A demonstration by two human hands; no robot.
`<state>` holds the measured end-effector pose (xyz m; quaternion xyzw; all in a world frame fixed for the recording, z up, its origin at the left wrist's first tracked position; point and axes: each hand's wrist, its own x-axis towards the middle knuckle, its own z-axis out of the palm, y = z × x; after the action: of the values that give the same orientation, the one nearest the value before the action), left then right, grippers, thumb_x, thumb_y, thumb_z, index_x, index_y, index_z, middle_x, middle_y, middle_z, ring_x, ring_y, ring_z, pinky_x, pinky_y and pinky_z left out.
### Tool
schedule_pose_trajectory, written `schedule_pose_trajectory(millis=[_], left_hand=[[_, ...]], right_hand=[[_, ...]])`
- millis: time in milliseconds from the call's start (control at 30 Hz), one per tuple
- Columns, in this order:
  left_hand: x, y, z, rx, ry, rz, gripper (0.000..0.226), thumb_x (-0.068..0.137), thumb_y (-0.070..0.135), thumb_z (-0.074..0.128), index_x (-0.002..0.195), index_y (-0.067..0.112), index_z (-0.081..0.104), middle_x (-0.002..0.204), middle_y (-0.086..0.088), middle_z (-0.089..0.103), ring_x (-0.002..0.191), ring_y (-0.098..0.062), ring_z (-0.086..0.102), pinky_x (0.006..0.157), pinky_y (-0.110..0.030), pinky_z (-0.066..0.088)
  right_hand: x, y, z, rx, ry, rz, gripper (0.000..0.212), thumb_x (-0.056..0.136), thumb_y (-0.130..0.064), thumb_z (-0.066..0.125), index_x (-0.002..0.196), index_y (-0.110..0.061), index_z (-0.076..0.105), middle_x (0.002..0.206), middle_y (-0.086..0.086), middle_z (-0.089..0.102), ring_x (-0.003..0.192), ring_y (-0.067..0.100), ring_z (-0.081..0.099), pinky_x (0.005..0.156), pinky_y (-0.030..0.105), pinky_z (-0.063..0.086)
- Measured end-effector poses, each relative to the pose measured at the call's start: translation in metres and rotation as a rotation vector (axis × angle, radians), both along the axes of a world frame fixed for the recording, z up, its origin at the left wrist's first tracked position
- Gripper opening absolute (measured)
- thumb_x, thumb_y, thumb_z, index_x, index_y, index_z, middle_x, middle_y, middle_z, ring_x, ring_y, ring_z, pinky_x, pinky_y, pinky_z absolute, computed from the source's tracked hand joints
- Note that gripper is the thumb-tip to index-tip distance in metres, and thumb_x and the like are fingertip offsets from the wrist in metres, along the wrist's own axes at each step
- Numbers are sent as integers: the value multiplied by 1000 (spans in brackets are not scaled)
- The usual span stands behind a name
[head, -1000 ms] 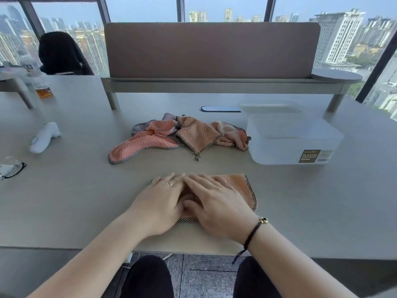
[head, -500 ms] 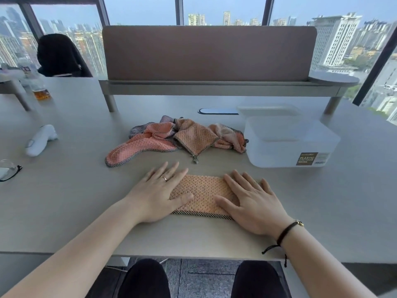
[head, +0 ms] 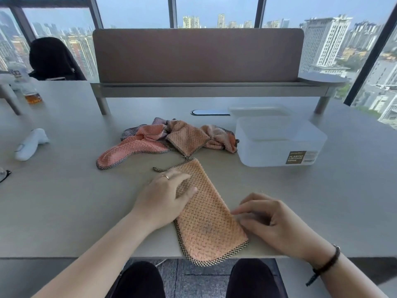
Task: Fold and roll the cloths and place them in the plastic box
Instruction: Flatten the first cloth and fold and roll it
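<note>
A folded orange waffle cloth (head: 206, 214) with a checked border lies lengthwise in front of me, its near end hanging a little over the table edge. My left hand (head: 165, 196) rests flat on its far left part. My right hand (head: 270, 220) sits at the cloth's right edge with fingers loosely curled, fingertips touching the edge. A heap of unfolded orange cloths (head: 169, 140) lies behind. The translucent plastic box (head: 279, 143) stands to the right of the heap, with nothing visible inside it.
A white handheld device (head: 32, 144) lies at the far left, glasses (head: 4, 175) at the left edge, a bottle (head: 28, 87) behind them. A brown desk divider (head: 197, 57) on a raised shelf closes the back. The box lid (head: 260, 109) lies behind the box.
The folded cloth has been turned from lying sideways to lying lengthwise toward me. My hands moved from pressing its two ends to its left side and right edge.
</note>
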<state>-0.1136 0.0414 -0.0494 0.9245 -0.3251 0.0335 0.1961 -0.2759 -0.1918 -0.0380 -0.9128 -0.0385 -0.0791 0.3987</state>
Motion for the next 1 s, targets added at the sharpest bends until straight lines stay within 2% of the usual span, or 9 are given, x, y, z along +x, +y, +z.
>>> schedule_pose_trajectory(millis=[67, 133, 233, 367, 533, 700, 800, 867, 1000], left_hand=[[-2, -4, 2, 135, 83, -100, 72, 88, 79, 26, 149, 41, 31, 162, 14, 18, 151, -7, 7, 123, -45, 15], [3, -5, 5, 159, 130, -156, 75, 87, 80, 28, 151, 43, 24, 164, 16, 6, 150, -3, -5, 123, -40, 5], [16, -5, 5, 149, 141, -203, 77, 85, 83, 33, 151, 44, 24, 165, 15, 6, 149, 0, -4, 124, -41, 7], [20, -4, 3, 87, 136, -206, 77, 81, 83, 42, 148, 46, 30, 164, 17, 13, 149, 2, 2, 124, -40, 11], [17, 2, 2, -116, 112, -210, 68, 79, 78, 54, 138, 42, 50, 159, 17, 28, 147, 3, 15, 122, -41, 21], [3, 10, 5, -449, 309, -329, 39, 89, 56, 57, 108, 27, 75, 138, 13, 60, 137, -1, 43, 118, -38, 32], [-3, 17, 15, -656, 530, -371, 51, 93, 54, 50, 104, 12, 76, 111, -2, 75, 111, -17, 67, 100, -34, 50], [1, 20, 21, -760, 600, -339, 63, 87, 66, 52, 107, 10, 75, 103, -13, 75, 100, -27, 69, 91, -33, 53], [20, 15, 25, -777, 613, -184, 68, 69, 67, 73, 114, 17, 71, 100, -13, 76, 99, -28, 71, 97, -42, 51]], right_hand=[[3, -10, -2, -79, 4, -61, 47, 84, -4, 65, 102, -46, 73, 114, -24, 60, 113, 2, 56, 95, 27, 45], [5, -13, -1, -190, 36, -27, 53, 85, -12, 65, 111, -58, 64, 129, -33, 49, 128, -5, 42, 109, 29, 36], [7, -3, 2, -320, 100, 92, 51, 85, -44, 64, 122, -73, 44, 149, -34, 29, 145, -3, 17, 120, 37, 19], [10, 14, 1, -374, 65, 233, 61, 85, -38, 66, 124, -75, 39, 154, -40, 10, 148, -6, -3, 121, 29, 8], [15, 26, -4, -237, -51, 279, 31, 81, -55, 69, 112, -52, 68, 143, -33, 44, 146, -5, 18, 120, 26, 21], [23, 35, 2, 190, -88, 203, 14, 88, -34, 71, 94, -24, 79, 97, -11, 75, 100, 6, 67, 88, 27, 52], [43, 38, 11, 255, -87, 110, 16, 90, -33, 70, 82, -20, 77, 78, -2, 73, 77, 4, 63, 69, 34, 51], [63, 40, 16, 292, -82, 65, 35, 89, -38, 69, 72, -8, 68, 61, 2, 55, 61, 11, 46, 54, 36, 36], [111, 41, 21, 254, -25, -158, 48, 88, -35, 70, 52, -13, 47, 55, -5, 34, 50, 9, 29, 48, 26, 24]])
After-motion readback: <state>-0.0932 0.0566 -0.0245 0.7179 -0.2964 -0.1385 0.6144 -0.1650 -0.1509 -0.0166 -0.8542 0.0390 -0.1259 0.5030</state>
